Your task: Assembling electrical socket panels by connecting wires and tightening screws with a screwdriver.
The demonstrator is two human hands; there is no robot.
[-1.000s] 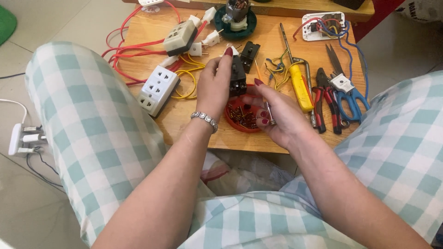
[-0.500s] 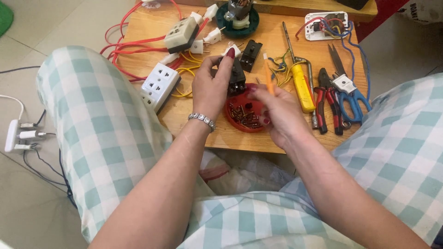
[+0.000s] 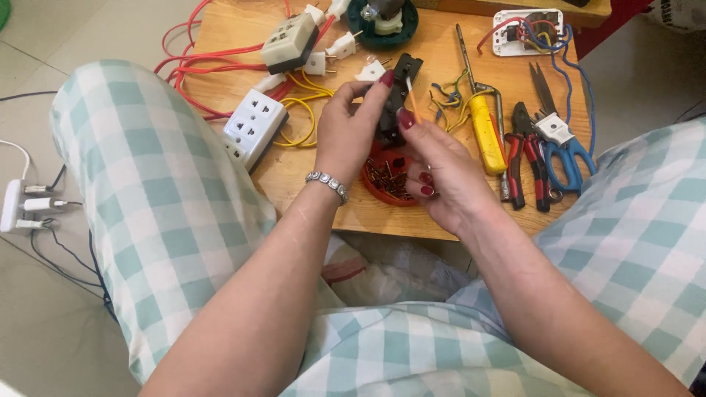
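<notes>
My left hand point(image 3: 349, 132) grips a small black plastic electrical part point(image 3: 388, 110) above a low wooden table point(image 3: 235, 44). My right hand point(image 3: 441, 173) is closed around a thin orange-handled tool point(image 3: 413, 103) whose tip meets the black part. Directly under both hands sits a shallow red dish point(image 3: 386, 176) with several small screws in it. A second black part point(image 3: 407, 71) lies on the table just beyond my fingers.
A yellow-handled screwdriver point(image 3: 485, 129), red pliers point(image 3: 522, 154) and blue scissors point(image 3: 562, 143) lie right of the hands. White socket blocks point(image 3: 254, 125) with red and yellow wires lie to the left. A white power strip point(image 3: 13, 206) sits on the floor at far left.
My right hand has come up out of the red dish to the black part, now with the orange-handled tool against it. My left hand keeps holding the part.
</notes>
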